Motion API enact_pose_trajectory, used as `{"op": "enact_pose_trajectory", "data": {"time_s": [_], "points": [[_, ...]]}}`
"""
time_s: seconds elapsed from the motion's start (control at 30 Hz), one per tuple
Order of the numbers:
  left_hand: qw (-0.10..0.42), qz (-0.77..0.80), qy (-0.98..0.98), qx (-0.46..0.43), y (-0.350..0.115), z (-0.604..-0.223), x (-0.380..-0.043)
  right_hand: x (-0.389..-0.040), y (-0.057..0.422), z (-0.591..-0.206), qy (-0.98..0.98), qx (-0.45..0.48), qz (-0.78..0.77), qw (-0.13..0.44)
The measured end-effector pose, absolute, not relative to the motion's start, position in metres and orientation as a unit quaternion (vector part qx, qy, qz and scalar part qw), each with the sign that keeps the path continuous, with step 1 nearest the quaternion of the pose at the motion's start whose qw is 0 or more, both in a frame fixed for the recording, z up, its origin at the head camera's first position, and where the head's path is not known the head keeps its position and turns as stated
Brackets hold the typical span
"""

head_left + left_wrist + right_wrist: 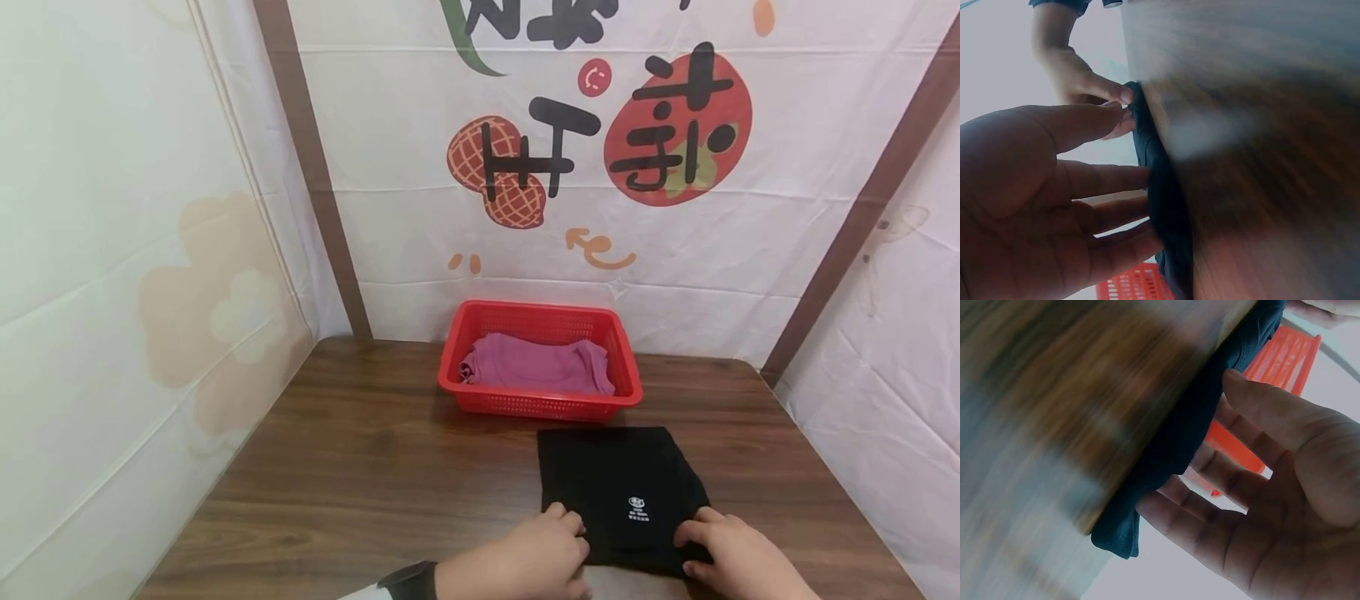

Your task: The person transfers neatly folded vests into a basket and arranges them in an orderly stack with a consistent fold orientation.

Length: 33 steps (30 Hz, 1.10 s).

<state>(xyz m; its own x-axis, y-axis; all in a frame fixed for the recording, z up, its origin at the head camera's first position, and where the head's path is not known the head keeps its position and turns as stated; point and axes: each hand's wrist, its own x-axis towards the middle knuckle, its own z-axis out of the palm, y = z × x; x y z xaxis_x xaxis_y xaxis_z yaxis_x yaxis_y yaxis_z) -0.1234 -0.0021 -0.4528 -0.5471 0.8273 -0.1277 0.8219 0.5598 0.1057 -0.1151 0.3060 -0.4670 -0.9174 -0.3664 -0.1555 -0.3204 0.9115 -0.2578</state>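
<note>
A folded black cloth garment (611,475) with a small white print lies flat on the table, its near end by the front edge. At its left side my left hand (528,552) rests fingertips on the fabric; in the left wrist view those fingers (1113,178) are nearly straight against the dark cloth (1169,215). My right hand (738,550) touches the near right corner. In the right wrist view, its thumb and spread fingers (1179,515) meet the edge of the black cloth (1175,434) without closing round it.
Behind the garment stands a red plastic basket (540,406) holding a folded pink cloth (536,364). The brown wooden table (360,467) extends to the left. Printed white fabric walls (405,217) enclose the back and both sides.
</note>
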Motion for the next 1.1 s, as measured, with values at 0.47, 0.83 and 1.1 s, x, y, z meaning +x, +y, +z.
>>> {"op": "enact_pose_trajectory", "data": {"time_s": [0.47, 0.83, 1.1], "points": [[0.038, 0.007, 0.898, 0.438, -0.04, -0.455, -0.111, -0.115, 0.269, -0.47, 0.962, -0.231, -0.121, 0.083], [0.05, 0.079, 0.913, 0.396, -0.087, -0.457, -0.112, -0.118, 0.225, -0.467, 0.955, -0.249, -0.125, 0.1], [0.039, 0.108, 0.928, 0.356, -0.104, -0.455, -0.112, -0.12, 0.196, -0.466, 0.956, -0.255, -0.114, 0.087]]}}
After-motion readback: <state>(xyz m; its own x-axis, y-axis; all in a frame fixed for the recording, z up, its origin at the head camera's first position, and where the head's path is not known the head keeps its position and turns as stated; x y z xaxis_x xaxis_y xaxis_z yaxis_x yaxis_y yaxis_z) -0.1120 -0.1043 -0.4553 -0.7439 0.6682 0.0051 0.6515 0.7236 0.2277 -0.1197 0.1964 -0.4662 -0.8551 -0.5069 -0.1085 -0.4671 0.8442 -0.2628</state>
